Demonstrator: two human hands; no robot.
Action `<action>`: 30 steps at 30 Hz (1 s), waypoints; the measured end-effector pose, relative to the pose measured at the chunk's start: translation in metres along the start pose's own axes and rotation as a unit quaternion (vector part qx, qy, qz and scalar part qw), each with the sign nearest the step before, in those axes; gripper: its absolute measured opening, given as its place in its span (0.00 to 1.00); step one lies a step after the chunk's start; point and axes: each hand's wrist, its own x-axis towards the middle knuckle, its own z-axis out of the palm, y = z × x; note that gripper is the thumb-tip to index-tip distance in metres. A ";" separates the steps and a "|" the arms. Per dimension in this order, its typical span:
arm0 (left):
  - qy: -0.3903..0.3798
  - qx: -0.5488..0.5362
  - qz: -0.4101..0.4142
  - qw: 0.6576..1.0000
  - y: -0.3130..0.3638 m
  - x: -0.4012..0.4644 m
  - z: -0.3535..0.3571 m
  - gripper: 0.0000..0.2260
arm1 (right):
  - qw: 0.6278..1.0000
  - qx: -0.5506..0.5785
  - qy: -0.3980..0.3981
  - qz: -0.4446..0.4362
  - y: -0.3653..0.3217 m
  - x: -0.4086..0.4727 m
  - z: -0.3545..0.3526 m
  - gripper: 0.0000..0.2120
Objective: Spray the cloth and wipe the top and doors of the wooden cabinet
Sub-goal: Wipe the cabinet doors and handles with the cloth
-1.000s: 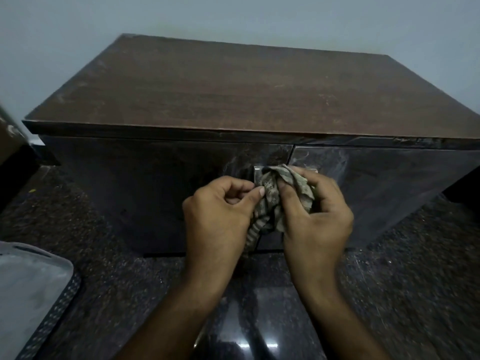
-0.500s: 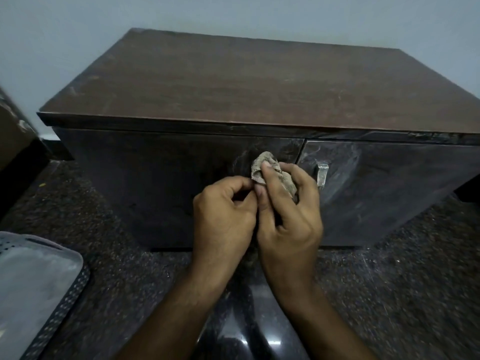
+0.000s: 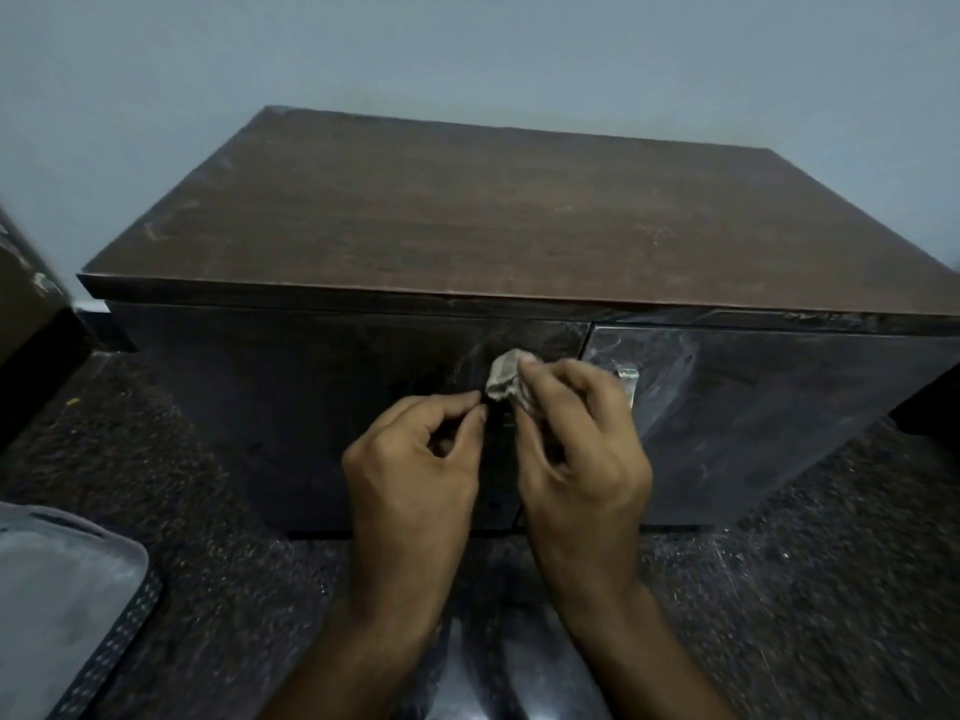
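Observation:
A dark wooden cabinet (image 3: pixel 519 215) with a brown top stands against the wall. Its left door (image 3: pixel 291 397) and right door (image 3: pixel 769 407) are closed and glossy, with streaks. My right hand (image 3: pixel 582 449) holds a bunched grey-beige cloth (image 3: pixel 504 374) against the left door's upper right corner, by the seam. My left hand (image 3: pixel 421 459) is just left of it, thumb and finger pinched near the cloth's lower edge; whether it grips the cloth is unclear. A metal handle (image 3: pixel 629 381) shows on the right door, beside my right hand.
The floor (image 3: pixel 805 589) is dark speckled stone with a shiny patch near me. A grey perforated plastic basket (image 3: pixel 67 605) sits at the lower left. A dark piece of furniture (image 3: pixel 26 330) stands at the left edge. A pale wall (image 3: pixel 467 54) rises behind the cabinet.
The cloth has moved left off the right door's handle onto the left door's corner and is bunched smaller. The handle is uncovered. The view has pulled back a little.

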 end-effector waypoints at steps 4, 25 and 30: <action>-0.007 0.012 0.026 1.000 -0.003 0.001 0.000 0.07 | 1.000 0.005 -0.024 0.020 0.007 -0.036 -0.001 0.14; -0.075 -0.039 0.031 0.996 -0.006 -0.008 0.008 0.08 | 0.990 0.045 0.024 0.135 -0.004 -0.017 -0.005 0.12; -0.067 -0.049 0.000 0.997 -0.006 -0.009 0.010 0.06 | 0.986 0.031 -0.002 0.166 -0.005 -0.019 -0.004 0.12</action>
